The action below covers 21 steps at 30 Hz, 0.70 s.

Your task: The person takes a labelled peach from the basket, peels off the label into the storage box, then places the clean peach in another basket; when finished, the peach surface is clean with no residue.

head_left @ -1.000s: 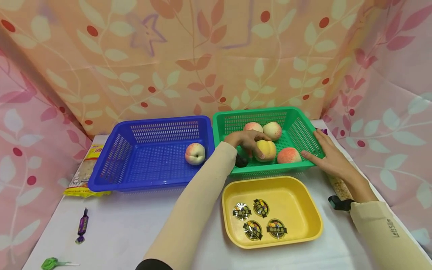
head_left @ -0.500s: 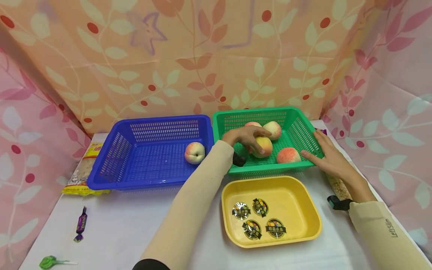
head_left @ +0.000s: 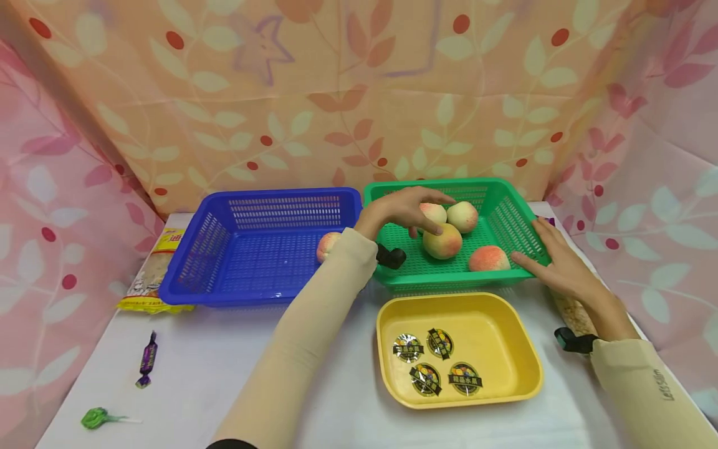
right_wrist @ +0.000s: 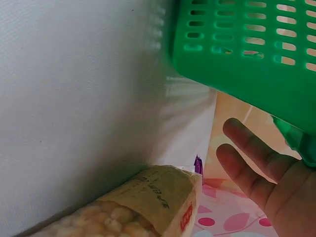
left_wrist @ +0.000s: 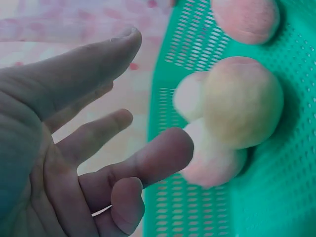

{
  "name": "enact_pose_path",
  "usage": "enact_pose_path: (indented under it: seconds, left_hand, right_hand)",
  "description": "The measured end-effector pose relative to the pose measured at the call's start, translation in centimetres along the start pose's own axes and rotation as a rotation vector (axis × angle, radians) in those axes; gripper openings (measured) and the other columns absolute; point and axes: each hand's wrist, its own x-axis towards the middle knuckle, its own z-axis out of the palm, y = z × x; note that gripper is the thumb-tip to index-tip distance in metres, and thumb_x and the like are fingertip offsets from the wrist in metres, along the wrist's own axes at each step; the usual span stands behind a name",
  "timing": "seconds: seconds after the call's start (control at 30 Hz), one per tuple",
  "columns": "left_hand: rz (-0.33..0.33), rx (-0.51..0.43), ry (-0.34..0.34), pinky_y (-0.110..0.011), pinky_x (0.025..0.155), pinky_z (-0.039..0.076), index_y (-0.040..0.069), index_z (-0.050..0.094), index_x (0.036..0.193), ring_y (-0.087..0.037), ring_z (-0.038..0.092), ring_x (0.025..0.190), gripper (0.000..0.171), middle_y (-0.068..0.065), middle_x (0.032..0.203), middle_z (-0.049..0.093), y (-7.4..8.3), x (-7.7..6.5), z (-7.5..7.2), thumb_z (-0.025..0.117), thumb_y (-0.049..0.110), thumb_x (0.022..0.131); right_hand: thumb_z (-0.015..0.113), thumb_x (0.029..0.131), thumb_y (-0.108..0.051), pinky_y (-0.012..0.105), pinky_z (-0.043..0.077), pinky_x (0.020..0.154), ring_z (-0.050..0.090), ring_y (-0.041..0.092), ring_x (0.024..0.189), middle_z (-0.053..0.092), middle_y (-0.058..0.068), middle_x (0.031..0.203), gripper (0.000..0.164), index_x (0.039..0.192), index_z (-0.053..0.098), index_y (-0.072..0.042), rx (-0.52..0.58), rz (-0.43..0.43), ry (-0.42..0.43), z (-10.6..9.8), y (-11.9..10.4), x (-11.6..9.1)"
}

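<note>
My left hand (head_left: 401, 209) hovers over the green basket (head_left: 426, 274), fingers extended and thumb apart. Just beyond its fingertips sits a yellowish peach (head_left: 443, 243); the left wrist view shows a gap between the hand and this peach (left_wrist: 244, 103). Two pale peaches lie behind it, one partly hidden by the hand, and a redder peach (head_left: 489, 259) rests near the front wall. My right hand (head_left: 569, 271) rests at the basket's right rim, thumb over the inside and fingers along the outside. In the right wrist view, two of its fingers look nearly straight.
A blue basket (head_left: 263, 299) on the left holds one peach (head_left: 327, 245), partly behind the left sleeve. In front stands a yellow tray (head_left: 499, 349) with several round stickers. A wrapped candy (head_left: 148, 360), green lollipop (head_left: 96, 417) and snack bags (head_left: 151, 274) lie about.
My left hand has let go of the yellowish peach and drawn up and left, its fingers spreading. The peach now sits in the green basket. My right hand keeps its place at the rim.
</note>
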Motion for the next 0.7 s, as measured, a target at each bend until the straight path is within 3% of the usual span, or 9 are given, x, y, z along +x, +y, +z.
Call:
enact_pose_path:
  seconds: [0.27,0.47,0.57,0.7]
  left_hand:
    - [0.064,0.043,0.182,-0.04,0.075,0.061,0.029,0.051,0.15,-0.032,0.071,0.07,0.063,0.003,0.151,0.054,-1.0,-6.6,-0.7,0.077,0.029,0.092]
    - [0.021,0.056,0.321,-0.032,0.064,0.052,0.037,0.052,0.148,-0.031,0.065,0.073,0.061,0.004,0.13,0.062,-2.4,-11.9,-0.9,0.077,0.037,0.091]
    - [-0.016,0.051,0.399,-0.033,0.064,0.05,0.04,0.053,0.146,-0.026,0.061,0.078,0.059,0.008,0.137,0.06,-3.4,-14.7,-1.0,0.076,0.04,0.092]
    - [-0.043,0.041,0.508,-0.039,0.083,0.055,0.039,0.055,0.145,-0.02,0.063,0.105,0.055,0.012,0.15,0.054,-5.0,-18.4,-0.9,0.074,0.037,0.093]
  right_hand:
    - [0.063,0.096,-0.045,0.083,0.016,0.108,0.008,0.058,0.15,-0.007,0.02,0.171,0.101,0.165,-0.003,-0.011,0.01,-0.02,-0.032,-0.7,0.5,-0.2]
    - [0.063,0.096,-0.043,0.083,0.014,0.109,0.005,0.057,0.151,-0.008,0.02,0.171,0.101,0.164,-0.003,-0.01,0.015,-0.022,-0.024,-0.9,0.9,-0.5]
    - [0.063,0.096,-0.043,0.084,0.013,0.109,0.003,0.057,0.151,-0.009,0.02,0.171,0.101,0.164,-0.004,-0.009,0.016,-0.02,-0.031,-0.9,1.0,-0.6]
    - [0.062,0.097,-0.044,0.084,0.013,0.109,0.002,0.056,0.152,-0.01,0.019,0.171,0.101,0.164,-0.004,-0.009,0.007,-0.013,-0.042,-1.0,0.9,-0.7]
